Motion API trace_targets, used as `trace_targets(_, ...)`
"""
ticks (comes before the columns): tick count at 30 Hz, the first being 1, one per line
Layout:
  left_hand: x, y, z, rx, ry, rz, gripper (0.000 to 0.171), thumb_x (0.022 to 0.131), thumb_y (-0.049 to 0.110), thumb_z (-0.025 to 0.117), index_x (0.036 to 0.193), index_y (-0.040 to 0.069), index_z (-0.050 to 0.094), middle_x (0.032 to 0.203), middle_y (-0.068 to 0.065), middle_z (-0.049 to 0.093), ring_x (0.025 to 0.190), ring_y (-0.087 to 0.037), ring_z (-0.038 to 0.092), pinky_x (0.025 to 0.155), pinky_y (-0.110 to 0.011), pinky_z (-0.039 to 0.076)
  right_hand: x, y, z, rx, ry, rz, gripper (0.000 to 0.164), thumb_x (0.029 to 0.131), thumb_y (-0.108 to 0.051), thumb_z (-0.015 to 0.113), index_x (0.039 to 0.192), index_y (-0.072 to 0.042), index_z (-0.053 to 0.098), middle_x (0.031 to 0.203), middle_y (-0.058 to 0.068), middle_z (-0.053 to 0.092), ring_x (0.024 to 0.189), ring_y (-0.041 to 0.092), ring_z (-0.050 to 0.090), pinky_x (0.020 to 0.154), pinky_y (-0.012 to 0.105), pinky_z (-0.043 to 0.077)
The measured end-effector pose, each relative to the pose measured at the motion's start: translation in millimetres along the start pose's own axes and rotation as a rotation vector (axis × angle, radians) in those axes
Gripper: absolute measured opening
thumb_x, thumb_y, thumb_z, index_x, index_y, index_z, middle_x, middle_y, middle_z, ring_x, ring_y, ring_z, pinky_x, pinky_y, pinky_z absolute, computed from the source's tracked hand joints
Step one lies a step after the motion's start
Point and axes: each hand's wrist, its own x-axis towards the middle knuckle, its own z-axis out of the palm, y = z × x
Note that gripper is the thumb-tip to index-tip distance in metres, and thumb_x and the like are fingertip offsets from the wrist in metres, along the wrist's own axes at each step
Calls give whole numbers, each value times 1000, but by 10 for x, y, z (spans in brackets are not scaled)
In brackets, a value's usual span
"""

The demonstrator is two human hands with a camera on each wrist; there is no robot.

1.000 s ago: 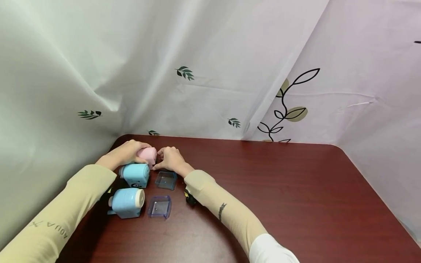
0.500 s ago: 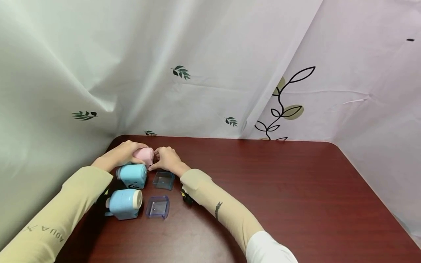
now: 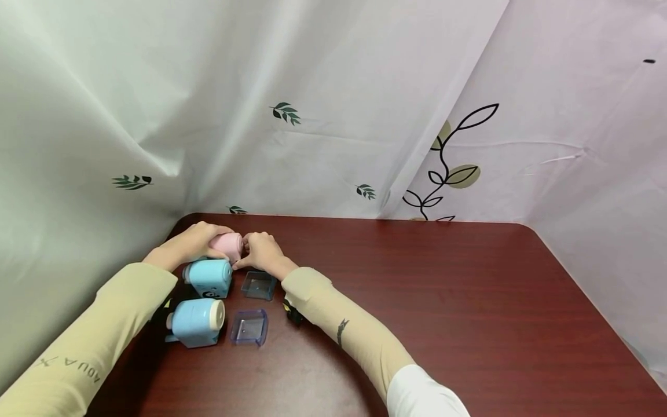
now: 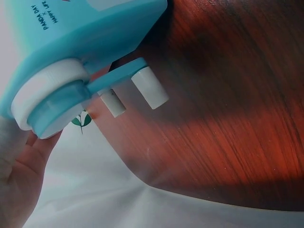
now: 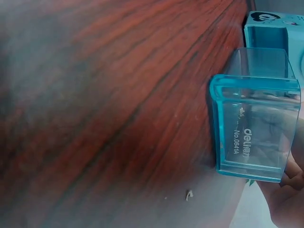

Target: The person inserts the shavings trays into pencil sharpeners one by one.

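Note:
My left hand (image 3: 194, 240) grips a pink crank pencil sharpener (image 3: 226, 245) from above and behind, at the table's far left corner. At its front, my right hand (image 3: 264, 252) has thumb and fingers curled around the lower end; what exactly they pinch I cannot tell. Nearer stands a teal pencil sharpener (image 3: 209, 275), its crank (image 4: 114, 78) large in the left wrist view. Closest to me is a light blue pencil sharpener (image 3: 191, 319). A clear teal shavings drawer (image 5: 254, 128) lies before the teal sharpener, partly covering my right hand in the right wrist view.
A clear purplish drawer (image 3: 248, 341) lies before the light blue sharpener. The dark red wooden table (image 3: 443, 313) stretches off to the right. White patterned cloth (image 3: 323, 145) hangs along the back and sides. A tiny scrap (image 5: 189, 195) lies on the wood.
The head view has shifted slightly, so everything sits a little further left. My right hand has closed in on the pink sharpener's front; my left hand keeps its grip.

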Motion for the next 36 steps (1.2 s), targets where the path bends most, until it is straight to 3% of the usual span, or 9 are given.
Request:
trace_targets(9, -1, 5, -28, -17, -39, -29, 54, 69, 26, 78, 112, -1, 60, 99, -16, 64, 77, -22, 55, 65, -40, 48, -6, 8, 22, 10, 1, 12, 57, 64, -47, 78, 109, -16, 63, 99, -7, 67, 83, 3, 58, 66, 13, 45)
trace_targets(18, 13, -6, -7, -36, -74, -47, 53, 71, 30, 76, 112, 0, 59, 98, -13, 63, 75, -18, 54, 63, -36, 48, -17, 20, 39, 9, -15, 8, 58, 67, -48, 75, 112, -16, 62, 101, -7, 67, 86, 3, 58, 70, 14, 46)
trace_targets(24, 0, -19, -8, -26, -53, -31, 55, 71, 33, 76, 112, 1, 59, 101, -13, 63, 78, -19, 55, 66, -37, 48, -35, 14, 14, 19, 1, -11, 56, 67, -48, 76, 111, -15, 63, 101, -7, 67, 84, 2, 58, 70, 13, 45)
trace_targets(31, -33, 8, -66, 5, 6, -18, 65, 72, 35, 75, 122, -1, 53, 120, -22, 55, 108, -36, 48, 88, -54, 39, -85, 3, -76, 33, 34, -18, 61, 66, -46, 76, 115, -13, 61, 104, -4, 66, 89, 2, 57, 80, 19, 45)
trace_targets(36, -49, 38, -144, -4, 48, -18, 66, 72, 31, 75, 123, -3, 51, 122, -23, 54, 113, -37, 45, 91, -55, 37, -118, 3, -153, 32, 77, -40, 58, 68, -44, 76, 114, -12, 61, 104, -3, 66, 90, 3, 57, 88, 26, 42)
